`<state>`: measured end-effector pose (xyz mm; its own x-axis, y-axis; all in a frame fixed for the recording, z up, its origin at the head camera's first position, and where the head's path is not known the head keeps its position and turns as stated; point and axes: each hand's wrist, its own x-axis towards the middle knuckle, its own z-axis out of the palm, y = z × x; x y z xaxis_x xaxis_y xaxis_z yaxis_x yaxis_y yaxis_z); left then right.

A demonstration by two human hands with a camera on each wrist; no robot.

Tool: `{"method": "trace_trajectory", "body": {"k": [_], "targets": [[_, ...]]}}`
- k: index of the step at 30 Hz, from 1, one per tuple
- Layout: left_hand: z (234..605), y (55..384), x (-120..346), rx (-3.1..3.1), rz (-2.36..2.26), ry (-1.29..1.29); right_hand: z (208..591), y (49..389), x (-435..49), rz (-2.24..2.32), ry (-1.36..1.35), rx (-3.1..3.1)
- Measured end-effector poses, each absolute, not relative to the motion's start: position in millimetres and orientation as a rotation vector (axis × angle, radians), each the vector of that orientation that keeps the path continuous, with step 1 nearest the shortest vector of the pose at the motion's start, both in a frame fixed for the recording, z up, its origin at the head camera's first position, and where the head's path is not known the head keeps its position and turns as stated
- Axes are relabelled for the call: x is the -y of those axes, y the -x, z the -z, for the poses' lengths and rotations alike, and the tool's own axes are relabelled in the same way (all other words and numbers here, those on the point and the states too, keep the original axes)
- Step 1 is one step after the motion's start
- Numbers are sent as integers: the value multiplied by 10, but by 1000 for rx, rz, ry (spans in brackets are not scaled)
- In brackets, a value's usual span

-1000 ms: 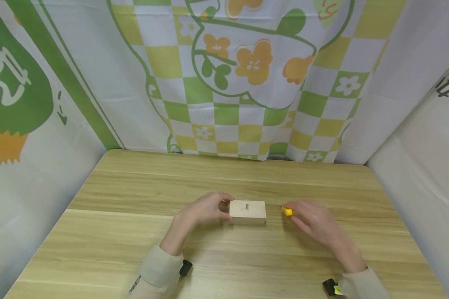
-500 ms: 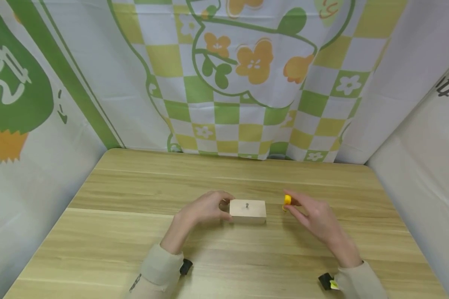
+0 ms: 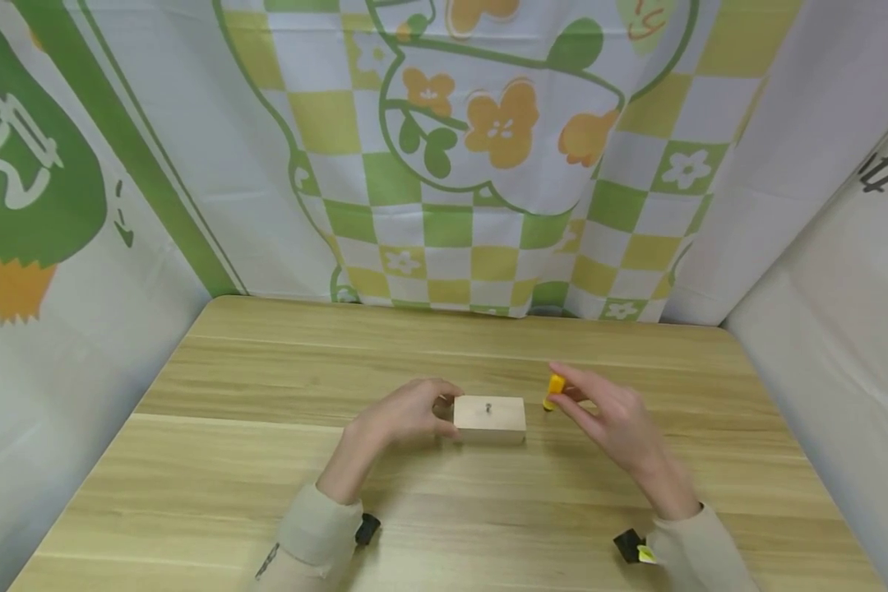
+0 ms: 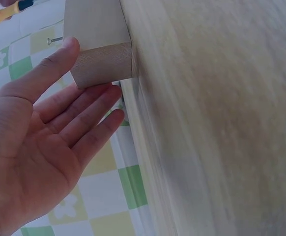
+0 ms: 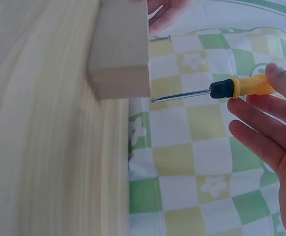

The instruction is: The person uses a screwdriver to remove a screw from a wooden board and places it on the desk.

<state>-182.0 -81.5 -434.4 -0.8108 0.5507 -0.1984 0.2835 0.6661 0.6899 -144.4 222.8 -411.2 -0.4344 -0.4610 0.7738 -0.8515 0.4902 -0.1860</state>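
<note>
A pale wooden block [image 3: 490, 421] lies on the table, with a screw [image 3: 488, 408] standing upright from its top face. My left hand [image 3: 409, 413] holds the block's left end. In the left wrist view the thumb presses the near side of the block [image 4: 101, 64] and the fingers lie at its far side. Just right of the block, my right hand [image 3: 622, 423] pinches a screwdriver [image 3: 556, 385] by its yellow handle. The right wrist view shows the screwdriver [image 5: 248, 86] with a black collar and a bare metal shaft, its tip pointing at the table beside the block.
The wood-grain table [image 3: 266, 469] stretches to both sides and in front of the hands. A green-and-yellow checked curtain [image 3: 444, 222] hangs along its back edge, and white cloth panels [image 3: 851, 345] flank it. Black wrist cameras [image 3: 367, 529] sit at both sleeves.
My right hand has raised the screwdriver, turned it from lying low to tip-down, and brought it a little left toward the block. The left hand and block have stayed put.
</note>
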Motion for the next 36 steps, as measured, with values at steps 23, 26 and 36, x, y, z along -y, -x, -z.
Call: {"method": "trace_trajectory", "body": {"k": [23,26,36], "targets": [[4417,1840,842,-2449,-1010,-679,3893,1595,-1770,-918,-1140,1955],[4423,1842,843,-2445,-1011,-681,3886,1611,-1731,-929,-1152,1952],[4446,1859,857,-2420,-1056,-689,3916,1647,-1636,-981,-1167,1992]]}}
